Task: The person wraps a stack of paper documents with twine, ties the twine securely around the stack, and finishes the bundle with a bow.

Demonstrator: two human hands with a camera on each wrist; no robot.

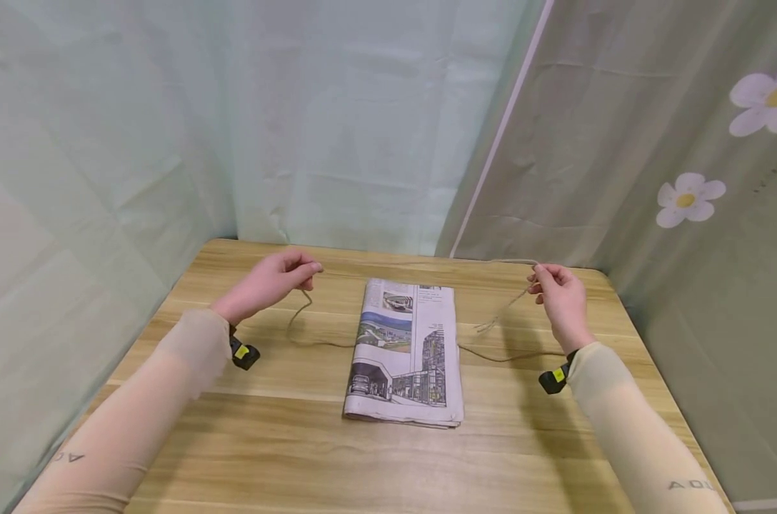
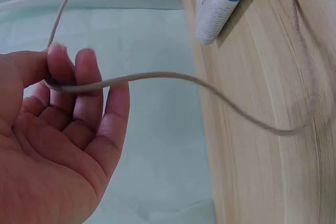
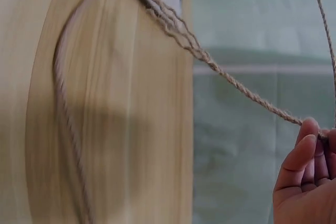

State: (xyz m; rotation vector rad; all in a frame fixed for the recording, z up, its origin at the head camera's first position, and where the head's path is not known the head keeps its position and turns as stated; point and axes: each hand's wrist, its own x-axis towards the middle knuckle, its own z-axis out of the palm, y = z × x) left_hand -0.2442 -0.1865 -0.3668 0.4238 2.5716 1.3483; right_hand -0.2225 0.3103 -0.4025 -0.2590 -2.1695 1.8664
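A folded newspaper [image 1: 404, 364] lies in the middle of the wooden table. Beneath it runs a thin brown rope [image 1: 504, 359], which comes out on both sides. My left hand [image 1: 274, 280], beyond the paper's left side, pinches the rope between thumb and fingers; a slack loop [image 2: 157, 75] hangs from it in the left wrist view. On the far right, my right hand [image 1: 563, 298] pinches the rope close to one end. That end, frayed into loose strands [image 3: 181, 32], dangles toward the paper. Another stretch spans between both hands past the paper's far edge.
The wooden table [image 1: 266, 442] has its far edge close to a pale green curtain [image 1: 343, 143]. A grey curtain with flowers [image 1: 690, 200] hangs along the right. Each wrist wears a small black camera [image 1: 243, 355].
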